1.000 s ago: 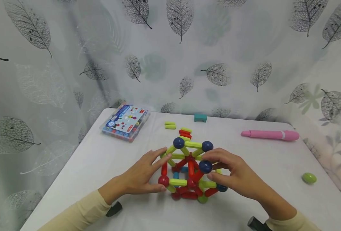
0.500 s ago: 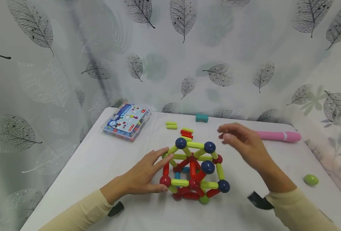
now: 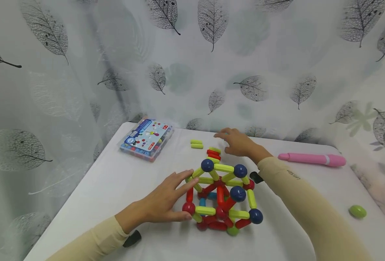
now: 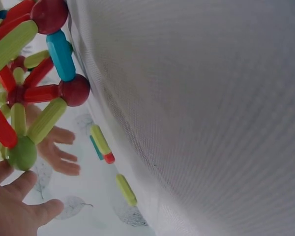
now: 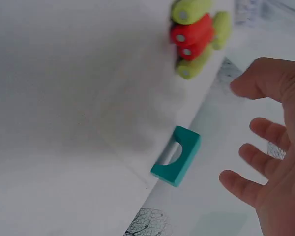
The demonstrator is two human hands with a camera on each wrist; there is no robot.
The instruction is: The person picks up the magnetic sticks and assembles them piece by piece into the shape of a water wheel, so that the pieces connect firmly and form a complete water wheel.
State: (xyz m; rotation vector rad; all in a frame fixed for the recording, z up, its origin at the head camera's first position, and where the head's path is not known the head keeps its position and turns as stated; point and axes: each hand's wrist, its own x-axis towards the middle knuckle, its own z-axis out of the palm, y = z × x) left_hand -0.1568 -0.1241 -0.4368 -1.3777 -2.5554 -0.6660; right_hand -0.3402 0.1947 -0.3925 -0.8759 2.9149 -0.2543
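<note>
A frame of magnetic rods and balls (image 3: 221, 212) stands on the white table, built of yellow-green, red and blue rods with red, dark blue and green balls. At its left side my left hand (image 3: 163, 199) rests with spread fingers, the fingertips by the green ball (image 4: 22, 153). Beyond the frame, my right hand (image 3: 239, 143) hovers with fingers parted and nothing in them. Just left of it lies a row of loose red and yellow-green rods (image 3: 213, 153). The right wrist view shows a teal block with a round notch (image 5: 184, 160) near that hand; the hand hides it in the head view.
Two yellow-green rods (image 3: 197, 144) lie farther left. A clear parts box (image 3: 146, 139) sits at the back left corner. On the right are a pink pen-shaped object (image 3: 311, 159) and a green ball (image 3: 357, 211). A leaf-patterned curtain (image 3: 185, 90) hangs behind the table.
My right hand has let go of a dark blue ball on the frame and moved up, away and left, over the back of the table. The left hand stays at the frame.
</note>
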